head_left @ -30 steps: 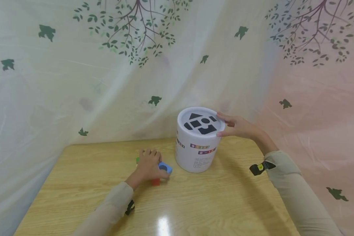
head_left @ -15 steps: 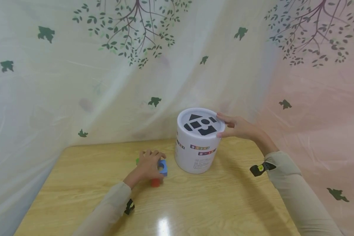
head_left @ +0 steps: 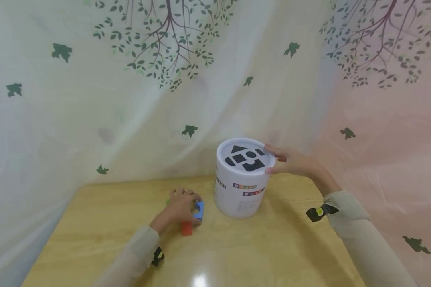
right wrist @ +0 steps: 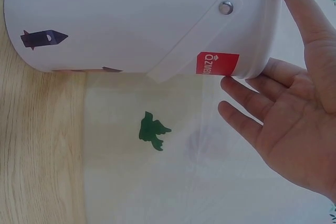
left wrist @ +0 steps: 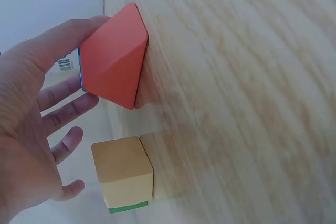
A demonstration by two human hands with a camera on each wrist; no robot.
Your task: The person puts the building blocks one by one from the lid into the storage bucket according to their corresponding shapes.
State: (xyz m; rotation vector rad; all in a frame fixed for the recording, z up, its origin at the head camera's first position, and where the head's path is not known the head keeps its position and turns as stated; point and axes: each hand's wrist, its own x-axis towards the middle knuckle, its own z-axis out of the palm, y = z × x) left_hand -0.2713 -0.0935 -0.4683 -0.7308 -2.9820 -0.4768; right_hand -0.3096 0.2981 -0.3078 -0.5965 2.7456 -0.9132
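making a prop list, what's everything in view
table: 1, light wood, foreground
backdrop: 1, cream and pink, leaf-printed, behind table
tub: 1, white, on table
blue block: 1, blue, left of tub
red block: 1, red, beside blue block
tan block: 1, tan, near red block
green block: 1, green, mostly hidden behind tan block
wrist cameras: 2, black, at sleeves
sleeves: 2, beige, along bottom edge
left hand: 1, pinching blue block
right hand: 1, at tub's rim

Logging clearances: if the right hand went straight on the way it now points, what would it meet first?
The white bucket; the right hand seems to touch it near the top, though exact depth is unclear.
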